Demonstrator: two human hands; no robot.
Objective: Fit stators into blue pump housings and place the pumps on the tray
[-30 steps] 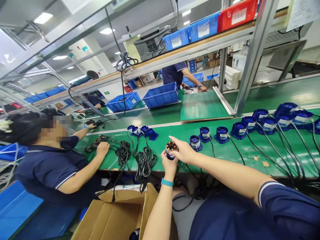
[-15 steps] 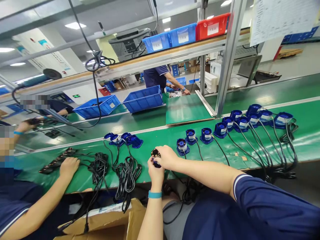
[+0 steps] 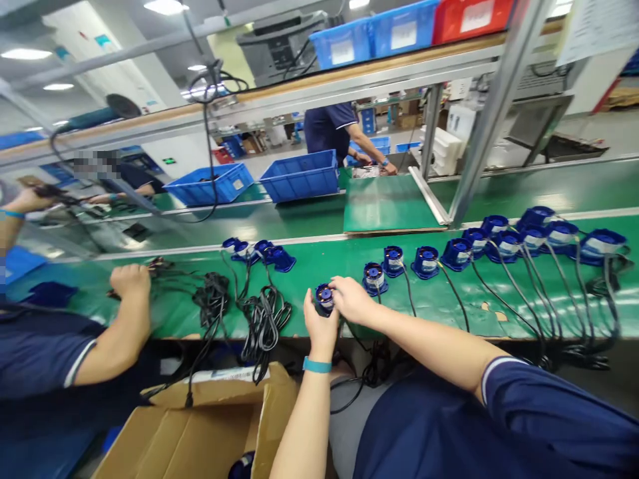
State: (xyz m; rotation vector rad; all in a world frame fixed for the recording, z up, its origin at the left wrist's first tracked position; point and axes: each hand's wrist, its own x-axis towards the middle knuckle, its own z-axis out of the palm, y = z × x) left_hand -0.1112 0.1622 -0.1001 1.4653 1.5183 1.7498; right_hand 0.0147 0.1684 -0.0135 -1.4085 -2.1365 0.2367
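Note:
Above the near edge of the green bench, my left hand [image 3: 321, 324] is wrapped round a small blue motor housing [image 3: 325, 305] with a dark round core and coppery bits inside its open top. Closed against the right side of the same housing is my right hand [image 3: 352, 301]; its fingertips are partly hidden there. A black cord hangs below my hands. Just right of them stands another blue motor housing [image 3: 374, 278] with a coil inside, and several more, with black cords, run off to the right.
Left of my hands lie coiled black cords [image 3: 264, 322] and a cluster of blue housings [image 3: 262, 251]. A co-worker's hand [image 3: 130, 283] rests on cords farther left. An open cardboard box [image 3: 200, 426] stands below the bench edge. Blue bins [image 3: 299, 176] stand beyond.
The coil core, held apart above the blue housing before, now sits inside it. My view has shifted. The co-worker's hand on the left has moved with the cord ends.

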